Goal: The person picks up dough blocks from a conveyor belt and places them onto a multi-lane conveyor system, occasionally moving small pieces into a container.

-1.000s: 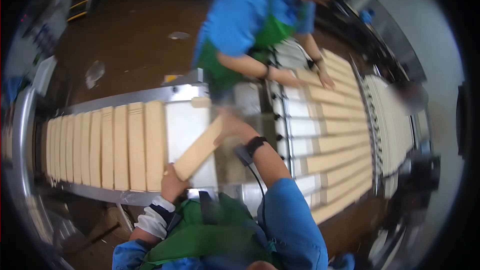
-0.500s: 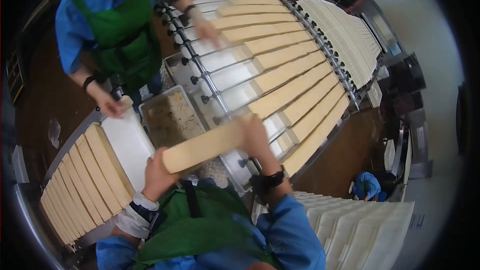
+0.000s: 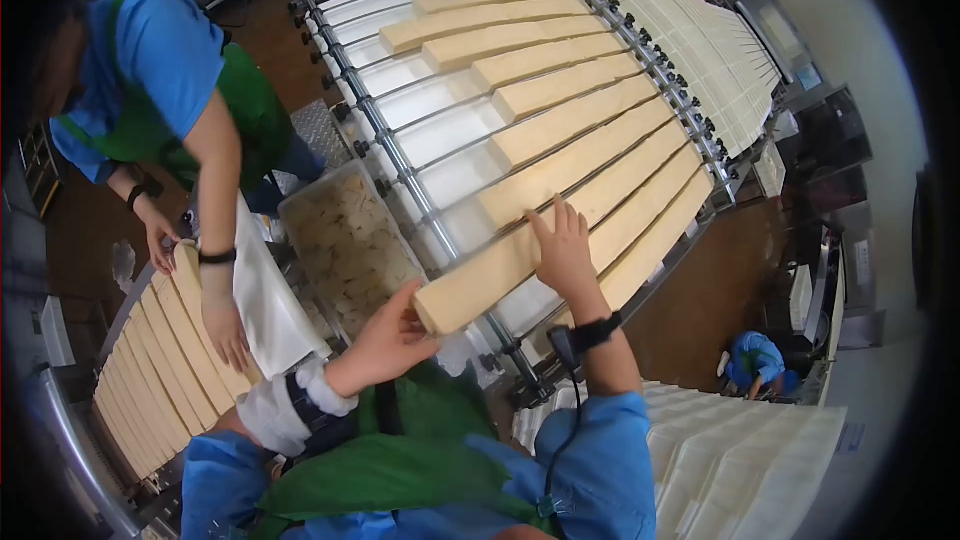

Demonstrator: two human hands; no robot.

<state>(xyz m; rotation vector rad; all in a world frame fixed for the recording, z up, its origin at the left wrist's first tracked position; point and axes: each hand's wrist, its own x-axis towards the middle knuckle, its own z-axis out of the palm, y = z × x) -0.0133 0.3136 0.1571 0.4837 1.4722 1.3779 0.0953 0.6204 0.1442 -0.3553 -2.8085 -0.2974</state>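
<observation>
A long cream-coloured block [image 3: 480, 285] lies at an angle over the near rail of the conveyor. My left hand [image 3: 388, 342] is at its near end, thumb and fingers apart, with the fingertips at the end face. On the block's far part rests my right hand [image 3: 567, 252], its fingers spread over the top. Beyond it, several similar blocks [image 3: 565, 135] lie in lanes between thin metal rods. White lane surfaces [image 3: 440, 120] show to the left of them.
A co-worker in a green apron [image 3: 240, 100] bends over a row of blocks [image 3: 165, 350] and a white sheet [image 3: 265, 290] at the left. A bin of scraps [image 3: 345, 240] stands between the tables. White trays [image 3: 720, 450] are stacked at lower right; another person [image 3: 755, 360] crouches beyond.
The block has moved right and forward onto the conveyor edge, and my left hand has loosened from its end. The co-worker's arms have moved from the conveyor to the left row of blocks.
</observation>
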